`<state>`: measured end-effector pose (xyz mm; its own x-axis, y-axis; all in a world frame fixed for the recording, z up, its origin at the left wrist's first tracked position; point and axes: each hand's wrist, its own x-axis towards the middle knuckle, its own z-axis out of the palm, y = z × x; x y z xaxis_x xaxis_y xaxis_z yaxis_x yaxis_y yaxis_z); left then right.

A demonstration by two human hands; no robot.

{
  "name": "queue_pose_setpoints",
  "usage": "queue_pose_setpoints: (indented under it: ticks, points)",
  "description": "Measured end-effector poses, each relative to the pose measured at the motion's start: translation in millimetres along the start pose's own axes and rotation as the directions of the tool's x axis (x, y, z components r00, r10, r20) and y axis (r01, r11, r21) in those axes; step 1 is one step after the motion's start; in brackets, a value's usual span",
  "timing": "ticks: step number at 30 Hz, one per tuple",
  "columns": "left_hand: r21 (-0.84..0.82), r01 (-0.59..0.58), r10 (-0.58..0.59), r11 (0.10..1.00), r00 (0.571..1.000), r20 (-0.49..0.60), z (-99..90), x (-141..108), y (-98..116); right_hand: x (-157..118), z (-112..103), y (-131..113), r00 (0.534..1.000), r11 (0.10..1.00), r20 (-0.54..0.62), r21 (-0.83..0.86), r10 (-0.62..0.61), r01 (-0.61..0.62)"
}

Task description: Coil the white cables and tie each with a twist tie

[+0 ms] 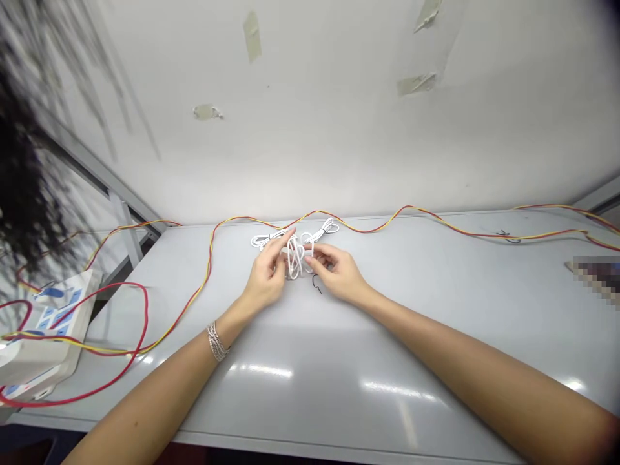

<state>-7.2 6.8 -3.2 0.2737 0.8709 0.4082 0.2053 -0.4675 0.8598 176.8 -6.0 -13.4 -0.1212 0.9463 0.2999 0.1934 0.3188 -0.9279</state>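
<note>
A loosely looped white cable (295, 258) is between my two hands, above the middle of the grey table. My left hand (268, 271) has its thumb and fingers closed around the left side of the loops. On the other side, my right hand (336, 268) pinches a loop of the same cable between thumb and fingers. Just behind the hands lies a tied white cable bundle (325, 228), and another bundle (261, 241) rests to its left. A short bent black tie (316, 283) lies on the table by my right fingertips.
Red and yellow twisted wires (378, 230) run along the back of the grey table (310, 387). A white power strip (72, 316) with a red cable (145, 310) is at left. A pixelated object (600, 274) lies at right. Dark strands hang at upper left.
</note>
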Motion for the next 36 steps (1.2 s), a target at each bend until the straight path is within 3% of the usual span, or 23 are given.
queue_pose_setpoints:
  ticks: [6, 13, 20, 27, 31, 36]
  points:
    - [-0.168, 0.15, -0.152, 0.974, 0.988, 0.003, -1.3, 1.3, 2.5, 0.1, -1.9, -3.7, 0.996, 0.992, 0.043, -0.093, -0.08, 0.084]
    - [-0.116, 0.087, -0.086, 0.989, 0.996, 0.014, 2.4, 2.0, 0.2, -0.4, 2.6, -0.9, 0.999, 0.999, -0.014, -0.012, -0.042, 0.042]
    - [-0.136, 0.114, -0.113, 0.984, 0.994, 0.011, 3.3, 1.3, -2.5, -2.1, 3.0, -0.2, 0.998, 1.0, -0.056, -0.008, -0.013, 0.013]
    - [-0.2, 0.182, -0.177, 0.963, 0.983, 0.041, -0.8, 1.9, -2.2, -0.1, 3.3, 1.6, 0.999, 0.997, -0.026, 0.073, 0.042, -0.04]
    - [-0.152, 0.121, -0.11, 0.981, 0.991, 0.078, 1.2, 0.6, -1.4, 0.6, 3.5, 3.2, 0.999, 0.994, -0.01, 0.1, 0.05, -0.049]
    - [-0.105, 0.1, -0.096, 0.989, 0.994, 0.041, 2.6, -0.4, -3.9, -0.5, 3.4, 1.7, 1.0, 0.997, 0.015, 0.082, 0.01, -0.011]
